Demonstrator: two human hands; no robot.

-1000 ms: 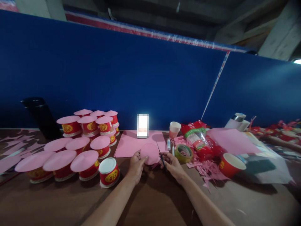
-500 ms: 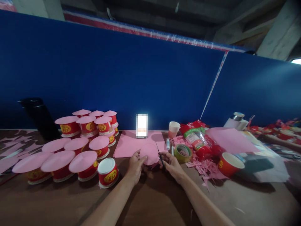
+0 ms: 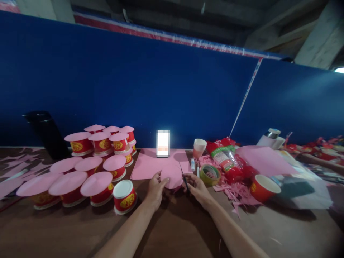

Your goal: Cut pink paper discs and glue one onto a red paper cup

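My left hand grips a round piece of pink paper by its left side, thumb on top. In my right hand is a pair of dark scissors, with the blades at the right edge of the pink circle. Whether the blades are parted is too small to make out. Beneath and behind the circle lies a stack of pink paper sheets. A blurred-out bright phone-like screen stands upright on that stack.
Left, several red paper cups wear pink paper roofs; one upside-down cup has none. A black bottle stands behind them. Right are tape, pink scraps, a red-green bag, a white cup and a red cup.
The view has shifted very slightly. My hands keep the same hold on the pink circle and the scissors, whose angle at the paper's right edge differs a little.
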